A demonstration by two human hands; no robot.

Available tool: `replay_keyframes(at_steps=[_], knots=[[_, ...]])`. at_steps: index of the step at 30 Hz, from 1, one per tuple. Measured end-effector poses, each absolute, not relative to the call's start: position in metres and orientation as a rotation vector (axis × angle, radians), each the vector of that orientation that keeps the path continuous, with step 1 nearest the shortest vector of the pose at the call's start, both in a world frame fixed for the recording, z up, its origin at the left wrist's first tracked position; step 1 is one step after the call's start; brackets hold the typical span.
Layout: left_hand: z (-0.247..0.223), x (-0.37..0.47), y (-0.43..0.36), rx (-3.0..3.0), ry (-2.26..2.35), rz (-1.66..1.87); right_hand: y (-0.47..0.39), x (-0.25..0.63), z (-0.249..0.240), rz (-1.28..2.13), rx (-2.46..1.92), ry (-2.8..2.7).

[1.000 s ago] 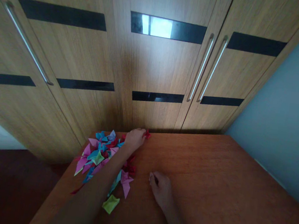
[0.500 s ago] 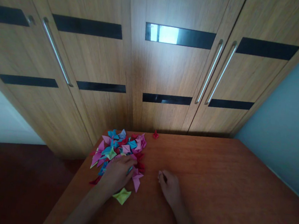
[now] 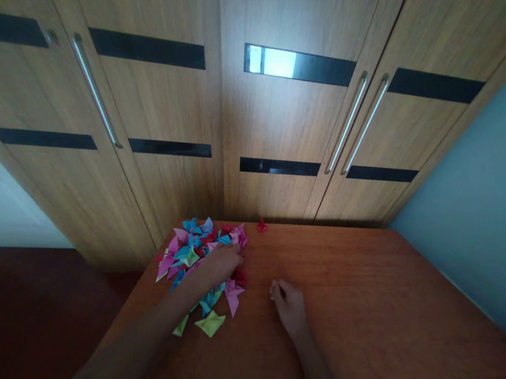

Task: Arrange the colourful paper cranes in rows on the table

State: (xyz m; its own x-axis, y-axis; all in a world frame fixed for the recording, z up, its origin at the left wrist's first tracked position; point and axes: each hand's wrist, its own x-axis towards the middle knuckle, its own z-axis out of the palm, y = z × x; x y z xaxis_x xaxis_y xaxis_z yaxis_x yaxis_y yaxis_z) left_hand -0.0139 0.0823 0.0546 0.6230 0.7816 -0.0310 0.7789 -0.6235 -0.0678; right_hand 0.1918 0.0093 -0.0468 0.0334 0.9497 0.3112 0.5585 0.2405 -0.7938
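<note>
A heap of small folded-paper origami pieces (image 3: pixel 189 257) in pink, blue, red and pale green lies on the left part of the table (image 3: pixel 341 299). My left hand (image 3: pixel 223 262) reaches over the right side of this heap, its back facing up. Its fingertips are down among pink and red pieces, so whether they grip one is hidden. My right hand (image 3: pixel 289 308) rests on the table to the right of the heap, curled into a loose fist with nothing visible in it. Near my left forearm lies a pale green piece (image 3: pixel 210 324), and a pink one (image 3: pixel 233 296) is just beyond it.
At the table's far edge sits a single red origami piece (image 3: pixel 262 225), apart from the heap. Behind the table stands a wooden wardrobe (image 3: pixel 284 119) with long metal handles (image 3: pixel 348 121). A pale blue wall (image 3: pixel 477 198) closes off the right side.
My left hand has moved forward and to the right over the heap, uncovering blue and green pieces nearer me. My right hand stays curled in nearly the same place.
</note>
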Motion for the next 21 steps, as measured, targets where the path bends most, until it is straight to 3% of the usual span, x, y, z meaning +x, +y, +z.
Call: replay_keyframes(at_steps=[10, 21], knots=[[0.0519, -0.0133, 0.0883, -2.842, -1.359, 0.102, 0.0090, 0.1925, -0.0465, 0.604, -1.424, -1.619], [0.0481, -0.0172, 0.0796, -3.009, -1.430, -0.299, 0.0084, 0.1918, -0.0450, 0.599, -1.431, -1.612]])
